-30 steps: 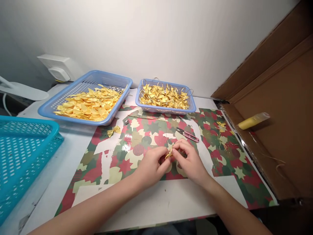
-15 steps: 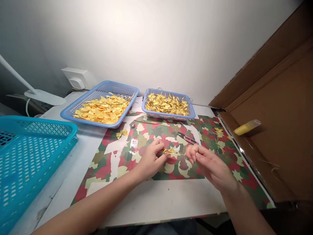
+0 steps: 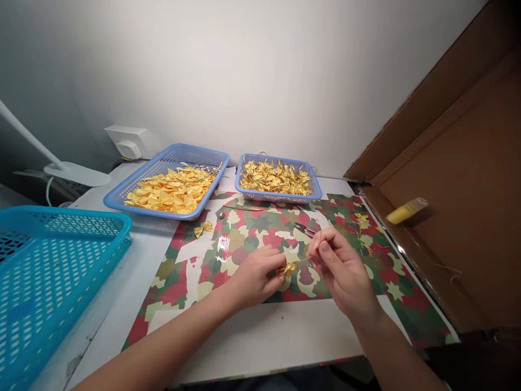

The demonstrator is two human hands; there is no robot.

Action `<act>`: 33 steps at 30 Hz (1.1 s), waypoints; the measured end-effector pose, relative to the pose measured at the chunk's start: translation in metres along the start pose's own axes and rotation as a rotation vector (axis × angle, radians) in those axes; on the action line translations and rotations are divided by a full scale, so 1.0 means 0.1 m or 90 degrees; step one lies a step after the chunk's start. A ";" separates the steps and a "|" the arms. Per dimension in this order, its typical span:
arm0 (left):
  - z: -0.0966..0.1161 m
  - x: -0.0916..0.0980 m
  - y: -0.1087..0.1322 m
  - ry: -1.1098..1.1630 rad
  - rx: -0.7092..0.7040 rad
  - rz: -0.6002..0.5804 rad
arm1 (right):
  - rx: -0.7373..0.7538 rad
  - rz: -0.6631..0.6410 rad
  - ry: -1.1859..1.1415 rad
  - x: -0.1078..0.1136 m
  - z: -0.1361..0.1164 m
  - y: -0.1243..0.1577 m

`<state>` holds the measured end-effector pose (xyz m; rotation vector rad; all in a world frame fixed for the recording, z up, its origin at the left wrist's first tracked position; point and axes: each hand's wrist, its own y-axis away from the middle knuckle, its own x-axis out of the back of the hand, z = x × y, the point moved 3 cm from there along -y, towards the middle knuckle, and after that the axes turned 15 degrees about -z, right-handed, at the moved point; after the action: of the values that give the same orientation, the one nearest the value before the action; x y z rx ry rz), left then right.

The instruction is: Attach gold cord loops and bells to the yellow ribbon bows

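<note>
My left hand (image 3: 260,274) is closed in a pinch on a small gold ribbon bow (image 3: 290,267), partly hidden by the fingers. To its right, my right hand (image 3: 340,266) is closed at the fingertips on a thin cord that runs to the bow. Just behind the right hand lie thread snips (image 3: 305,230), their handles partly covered. Another gold bow (image 3: 203,229) rests on the patterned sheet (image 3: 244,239), with a small silver bell (image 3: 221,215) near it.
A blue basket (image 3: 112,200) of yellow bows and a smaller one (image 3: 280,199) of corded bows stand at the back. On the left is a turquoise basket (image 3: 61,271). A cardboard wall (image 3: 448,163) with a yellow tube (image 3: 407,210) bounds the right. Cords (image 3: 252,208) lie behind the hands.
Both hands have shifted slightly downward in view with the bow. My right hand has turned, its thumb now showing over the fingers, and the bow is tilted differently.
</note>
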<state>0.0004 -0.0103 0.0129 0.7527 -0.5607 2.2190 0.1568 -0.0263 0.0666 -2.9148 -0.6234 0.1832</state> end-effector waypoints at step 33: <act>-0.12 0.05 0.02 0.501 0.149 0.181 | -0.130 0.149 -0.174 -0.23 0.74 0.60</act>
<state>-0.0082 -0.0023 0.0076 -0.1430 -0.0085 2.6193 0.1484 -0.0803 -0.0142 -3.1852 -0.3491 0.5865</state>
